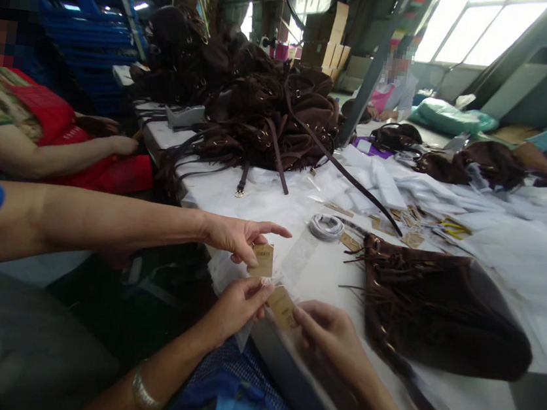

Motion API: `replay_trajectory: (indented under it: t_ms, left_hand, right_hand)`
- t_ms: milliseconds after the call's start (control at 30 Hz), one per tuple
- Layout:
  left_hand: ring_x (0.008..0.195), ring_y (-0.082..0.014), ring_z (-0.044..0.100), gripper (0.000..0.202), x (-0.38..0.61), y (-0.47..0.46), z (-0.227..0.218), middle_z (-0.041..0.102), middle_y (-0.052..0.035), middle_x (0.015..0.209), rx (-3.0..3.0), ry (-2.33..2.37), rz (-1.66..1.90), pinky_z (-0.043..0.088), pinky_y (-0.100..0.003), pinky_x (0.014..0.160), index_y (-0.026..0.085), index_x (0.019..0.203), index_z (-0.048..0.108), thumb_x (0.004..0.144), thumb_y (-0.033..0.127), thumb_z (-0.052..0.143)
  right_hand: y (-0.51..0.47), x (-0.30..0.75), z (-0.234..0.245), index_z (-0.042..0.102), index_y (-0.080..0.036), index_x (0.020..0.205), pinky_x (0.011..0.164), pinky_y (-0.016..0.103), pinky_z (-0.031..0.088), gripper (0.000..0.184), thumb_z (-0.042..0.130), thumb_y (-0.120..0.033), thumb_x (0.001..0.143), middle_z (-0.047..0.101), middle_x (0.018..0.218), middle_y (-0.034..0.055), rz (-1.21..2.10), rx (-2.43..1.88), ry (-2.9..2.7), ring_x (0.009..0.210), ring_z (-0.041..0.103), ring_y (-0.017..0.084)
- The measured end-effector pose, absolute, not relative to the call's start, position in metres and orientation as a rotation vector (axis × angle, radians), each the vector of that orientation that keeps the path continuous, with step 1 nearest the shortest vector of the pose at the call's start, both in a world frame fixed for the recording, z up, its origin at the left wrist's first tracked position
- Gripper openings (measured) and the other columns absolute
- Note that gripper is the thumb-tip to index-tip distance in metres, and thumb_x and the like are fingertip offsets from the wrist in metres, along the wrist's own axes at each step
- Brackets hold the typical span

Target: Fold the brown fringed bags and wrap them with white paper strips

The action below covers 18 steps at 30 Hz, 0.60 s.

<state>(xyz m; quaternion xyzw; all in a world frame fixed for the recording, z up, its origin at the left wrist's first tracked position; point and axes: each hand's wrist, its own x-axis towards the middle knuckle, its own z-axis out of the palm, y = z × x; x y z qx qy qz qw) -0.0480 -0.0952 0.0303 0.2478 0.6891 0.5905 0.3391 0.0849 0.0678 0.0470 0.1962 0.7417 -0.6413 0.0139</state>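
Near the table's front edge, my right hand pinches the lower corner of a tan paper hang tag. My left hand is closed at the tag's upper left end, thumb and forefinger together, where something thin and white shows. A small clear plastic bag hangs below my left fingers. Just above, a co-worker's hand reaches in from the left, holding a second tan tag with its forefinger stretched out. To the right lies a dark brown fringed handbag with its strap toward me.
A coil of grey cord and loose tags lie beyond my hands. Yellow-handled tool rests near white sheets. A large heap of brown bags covers the far left. A person in a red apron sits left.
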Motion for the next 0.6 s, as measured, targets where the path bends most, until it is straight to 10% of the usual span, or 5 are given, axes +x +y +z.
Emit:
replay_trajectory:
  t_ms: [600]
  left_hand:
    - [0.064, -0.0123, 0.053, 0.034, -0.059, -0.103, 0.030, 0.061, -0.0017, 0.074, 0.454, 1.746, 1.725, 0.042, -0.024, 0.062, 0.013, 0.088, 0.068, 0.080, 0.046, 0.069]
  right_hand:
    - [0.058, 0.082, 0.051, 0.069, -0.014, 0.076, 0.047, 0.021, 0.034, 0.050, 0.062, -0.064, 0.080, 0.055, 0.049, -0.0013, -2.101, 0.689, 2.240, 0.044, 0.048, 0.010]
